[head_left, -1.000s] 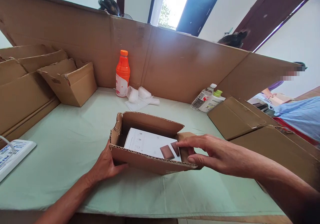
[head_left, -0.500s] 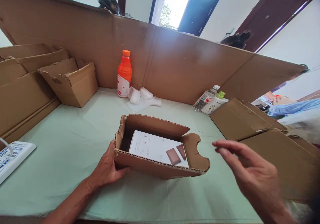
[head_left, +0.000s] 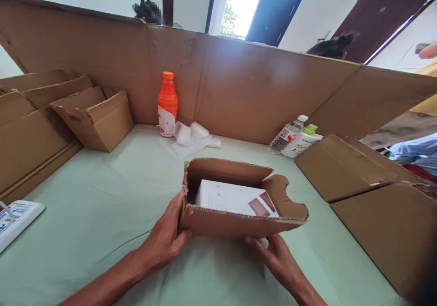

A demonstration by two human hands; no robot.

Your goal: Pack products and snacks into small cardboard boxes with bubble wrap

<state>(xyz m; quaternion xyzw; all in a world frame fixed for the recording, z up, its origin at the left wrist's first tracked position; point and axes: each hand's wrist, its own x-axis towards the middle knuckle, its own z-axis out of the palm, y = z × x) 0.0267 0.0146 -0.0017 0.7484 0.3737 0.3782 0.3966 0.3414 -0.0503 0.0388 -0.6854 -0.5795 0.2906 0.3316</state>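
Note:
In front of me is an open-topped cardboard box (head_left: 239,224) with a curved notch cut in its right end. Inside it lies a white carton (head_left: 228,196) printed with brown rectangles. My left hand (head_left: 169,233) grips the box at its left end, thumb along the near side and the other fingers partly hidden behind the end wall. My right hand (head_left: 276,256) is at the lower near edge toward the right, with its thumb at the near side and its fingers going under the box, partly out of sight.
Cardboard boxes stand at left (head_left: 109,119) and right (head_left: 382,224). Along the cardboard partition (head_left: 239,83) are an orange bottle (head_left: 167,105), crumpled white wrap (head_left: 191,135), a clear bottle (head_left: 287,135) and a white bottle (head_left: 300,144). A white power strip (head_left: 20,219) lies at left.
My right hand has come in from the right side to the underside of the box. The box, with my left hand on it, has shifted right in view.

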